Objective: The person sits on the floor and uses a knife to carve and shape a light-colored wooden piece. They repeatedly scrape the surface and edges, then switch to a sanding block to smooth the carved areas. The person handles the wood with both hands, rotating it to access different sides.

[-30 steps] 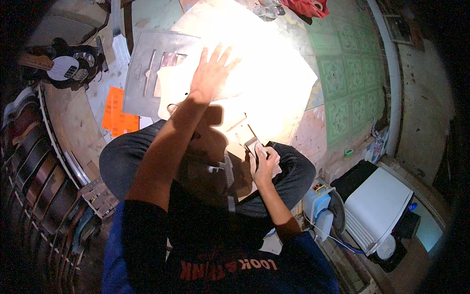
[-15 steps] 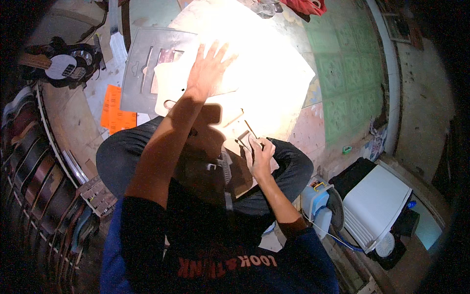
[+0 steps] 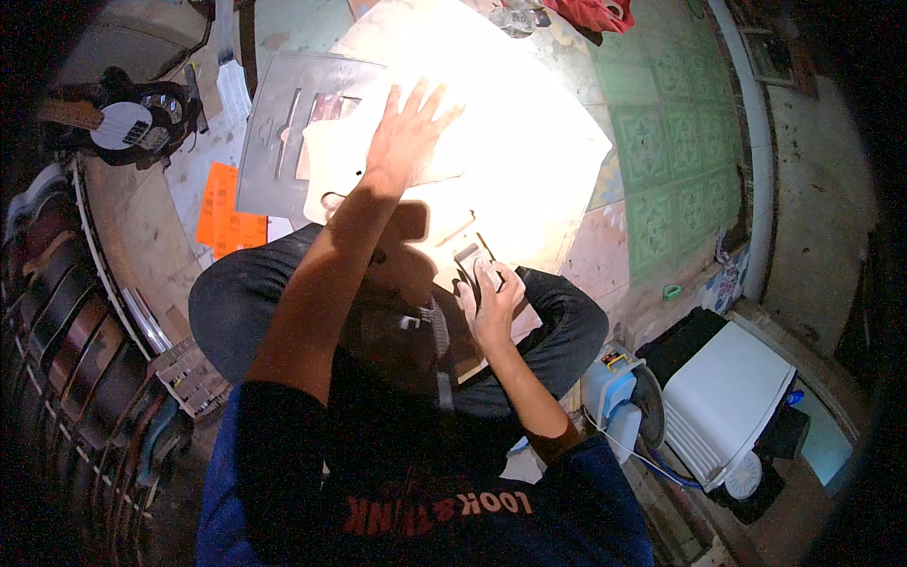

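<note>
My left hand (image 3: 404, 142) lies flat with fingers spread on a pale, brightly lit board (image 3: 326, 175) that looks like wood. Glare washes out much of its surface and outline. Closer to my body, my right hand (image 3: 493, 307) grips a small light-coloured block (image 3: 467, 255) between thumb and fingers, low over the board's near right part. Its exact kind is unclear; it resembles a sanding block. Thin dark marks or slots show beside the block. My left arm and its shadow darken the near part of the board, over my crossed legs.
Left of the board lie a grey template sheet (image 3: 257, 151) with cutouts and orange sheets (image 3: 231, 222). A dark guitar body (image 3: 156, 118) sits farther left, above a rack of curved dark pieces (image 3: 85, 331). At right stand a white box-shaped appliance (image 3: 727, 387) and a blue container (image 3: 612, 383).
My right hand has shifted slightly left and nearer to me, with the block turned a little in its grip. My left hand stays spread on the board. The whole view has moved slightly.
</note>
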Motion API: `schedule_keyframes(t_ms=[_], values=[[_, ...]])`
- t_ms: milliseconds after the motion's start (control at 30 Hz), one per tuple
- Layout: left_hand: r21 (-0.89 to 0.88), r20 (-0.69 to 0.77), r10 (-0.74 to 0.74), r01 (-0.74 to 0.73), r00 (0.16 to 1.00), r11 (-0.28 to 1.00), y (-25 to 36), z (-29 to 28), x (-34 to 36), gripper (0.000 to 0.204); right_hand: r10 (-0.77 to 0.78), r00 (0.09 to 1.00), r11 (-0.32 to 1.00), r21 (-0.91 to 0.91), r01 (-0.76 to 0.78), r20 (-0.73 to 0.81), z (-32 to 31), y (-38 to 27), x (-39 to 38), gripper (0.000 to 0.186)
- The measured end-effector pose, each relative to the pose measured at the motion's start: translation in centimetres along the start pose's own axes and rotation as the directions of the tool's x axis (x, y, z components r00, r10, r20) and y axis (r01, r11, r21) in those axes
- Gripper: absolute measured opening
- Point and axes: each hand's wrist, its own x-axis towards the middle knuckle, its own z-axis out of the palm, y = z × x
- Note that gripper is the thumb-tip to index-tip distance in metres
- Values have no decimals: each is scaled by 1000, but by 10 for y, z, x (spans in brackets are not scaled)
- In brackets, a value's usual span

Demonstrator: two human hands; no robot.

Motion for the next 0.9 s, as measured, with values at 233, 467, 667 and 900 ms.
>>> schedule_keyframes(t_ms=[233, 467, 667, 900], values=[[-3, -10, -4, 4, 1000, 1000, 0, 2, 2, 92, -2, 1000, 994, 105, 3, -9, 7, 12, -15, 50], [70, 46, -21, 18, 999, 997, 1, -1, 2, 90, 32, 999, 997, 65, -30, -17, 0, 8, -20, 51], [83, 59, -22, 17, 998, 996, 3, -3, 0, 91, 71, 997, 995, 76, -69, -28, 3, 3, -5, 49], [43, 61, -18, 16, 998, 999, 3, -2, 2, 89, 96, 995, 995, -15, -95, 35, -3, 19, -11, 41]])
